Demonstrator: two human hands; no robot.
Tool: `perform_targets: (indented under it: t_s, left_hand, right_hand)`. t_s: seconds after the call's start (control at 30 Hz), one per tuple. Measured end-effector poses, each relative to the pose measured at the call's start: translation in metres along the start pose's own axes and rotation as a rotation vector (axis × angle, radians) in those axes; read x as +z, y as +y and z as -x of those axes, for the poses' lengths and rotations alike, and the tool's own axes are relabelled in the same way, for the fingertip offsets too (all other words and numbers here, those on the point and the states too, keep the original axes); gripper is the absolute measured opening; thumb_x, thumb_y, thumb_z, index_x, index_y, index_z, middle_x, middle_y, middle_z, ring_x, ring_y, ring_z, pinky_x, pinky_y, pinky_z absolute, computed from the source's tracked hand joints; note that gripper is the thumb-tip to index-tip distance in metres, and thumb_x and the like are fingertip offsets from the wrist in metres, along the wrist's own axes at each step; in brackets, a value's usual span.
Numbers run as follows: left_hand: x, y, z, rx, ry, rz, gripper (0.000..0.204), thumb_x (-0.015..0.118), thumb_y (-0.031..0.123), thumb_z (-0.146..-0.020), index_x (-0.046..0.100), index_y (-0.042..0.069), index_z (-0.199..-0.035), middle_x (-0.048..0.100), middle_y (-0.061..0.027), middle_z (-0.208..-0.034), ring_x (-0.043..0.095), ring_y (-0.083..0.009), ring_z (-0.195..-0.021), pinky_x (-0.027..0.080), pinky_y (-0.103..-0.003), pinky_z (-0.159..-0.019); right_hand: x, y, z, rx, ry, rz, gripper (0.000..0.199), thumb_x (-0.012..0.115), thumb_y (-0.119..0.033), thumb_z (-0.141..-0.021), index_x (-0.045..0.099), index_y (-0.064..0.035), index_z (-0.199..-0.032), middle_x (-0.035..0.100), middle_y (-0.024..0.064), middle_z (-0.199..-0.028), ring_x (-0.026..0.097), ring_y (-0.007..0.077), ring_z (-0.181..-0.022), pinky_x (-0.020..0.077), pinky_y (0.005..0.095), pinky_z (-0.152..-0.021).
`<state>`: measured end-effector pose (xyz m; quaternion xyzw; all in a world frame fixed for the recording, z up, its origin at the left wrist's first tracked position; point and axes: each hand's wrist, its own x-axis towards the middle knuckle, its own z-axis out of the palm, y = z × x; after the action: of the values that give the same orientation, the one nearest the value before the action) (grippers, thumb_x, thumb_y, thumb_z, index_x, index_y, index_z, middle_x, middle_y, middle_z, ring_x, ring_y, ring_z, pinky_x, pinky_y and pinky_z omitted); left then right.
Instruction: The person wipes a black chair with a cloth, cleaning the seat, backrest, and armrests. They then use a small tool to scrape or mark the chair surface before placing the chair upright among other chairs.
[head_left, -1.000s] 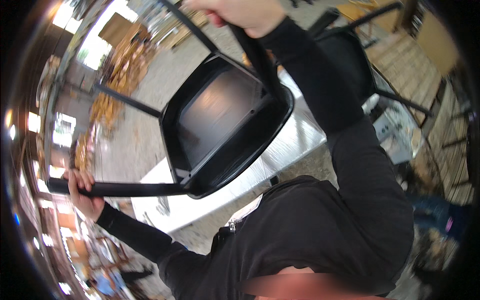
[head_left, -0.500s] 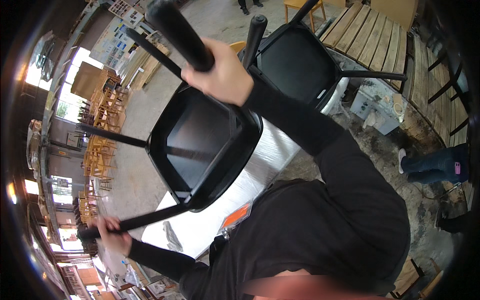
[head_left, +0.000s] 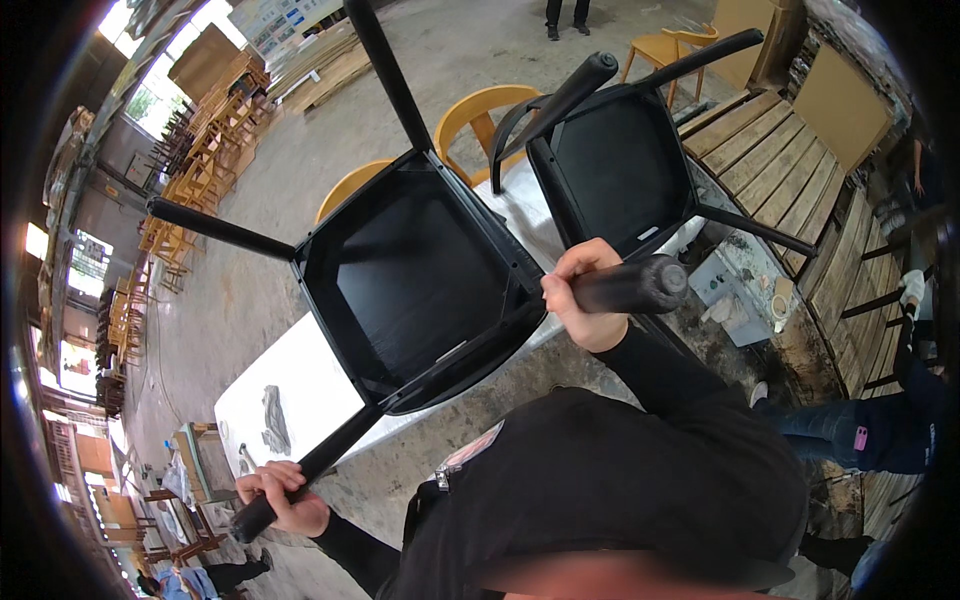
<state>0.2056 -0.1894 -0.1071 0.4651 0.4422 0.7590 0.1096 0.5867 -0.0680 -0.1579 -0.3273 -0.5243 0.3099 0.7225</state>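
Left hand point(head_left: 283, 497) and right hand point(head_left: 583, 297) each clenched on a leg of the upturned black chair point(head_left: 415, 285); second black chair point(head_left: 620, 165) just beside it, over the white bench point(head_left: 290, 385).

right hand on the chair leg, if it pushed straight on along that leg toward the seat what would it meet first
Likely the seat frame of the held black chair: the right hand sits on the leg beside that corner. Beyond it lies the white table; depth is unclear.

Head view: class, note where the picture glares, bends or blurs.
Head view: windows at upper left blow out white; fisheye bends the table edge and darkens the corners; a blurred patch sits at bottom centre; chair and both hands, left, right, stay sharp.
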Motion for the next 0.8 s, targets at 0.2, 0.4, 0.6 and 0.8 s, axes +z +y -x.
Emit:
perform_targets:
  t_s: [0.2,0.4,0.6,0.8]
  left_hand:
    - [-0.022,0.001,0.051,0.001,-0.091,-0.040,0.018,0.056,0.009,-0.089,0.041,0.006,-0.079,0.047,-0.0075,-0.058,0.050,-0.0184,-0.054,0.048,-0.036,-0.064]
    - [-0.072,0.004,0.139,-0.203,-0.116,-0.291,0.016,0.059,0.013,-0.090,0.055,-0.001,-0.097,0.063,-0.0182,-0.102,0.062,-0.0328,-0.106,0.043,-0.046,-0.100]
    - [-0.120,0.008,0.229,-0.742,-0.081,-0.303,0.035,0.063,0.018,-0.094,0.055,0.003,-0.124,0.051,-0.0165,-0.140,0.053,-0.0250,-0.123,0.054,-0.037,-0.088]
    - [-0.139,-0.033,0.215,-0.678,-0.045,-0.102,0.034,0.061,0.020,-0.096,0.051,0.007,-0.126,0.054,-0.0102,-0.128,0.057,-0.0225,-0.113,0.050,-0.037,-0.096]
  right_hand:
    - [-0.019,0.013,0.061,0.008,0.059,0.117,0.015,0.067,0.000,-0.086,0.055,-0.0031,-0.094,0.058,0.0022,-0.077,0.054,0.0070,-0.067,0.0446,0.0228,-0.063]
    - [-0.045,-0.002,0.140,0.274,0.125,0.179,0.008,0.060,-0.001,-0.091,0.057,0.0010,-0.098,0.066,0.0131,-0.101,0.063,0.0144,-0.088,0.0506,0.0290,-0.083]
    - [-0.078,-0.002,0.222,0.462,0.152,0.275,0.017,0.066,-0.006,-0.089,0.062,-0.0007,-0.105,0.064,0.0139,-0.119,0.062,0.0131,-0.099,0.0510,0.0271,-0.083]
    - [-0.056,0.024,0.247,0.277,0.168,0.312,0.018,0.071,-0.010,-0.086,0.063,-0.0045,-0.101,0.067,0.0090,-0.102,0.063,0.0124,-0.089,0.0499,0.0260,-0.079]
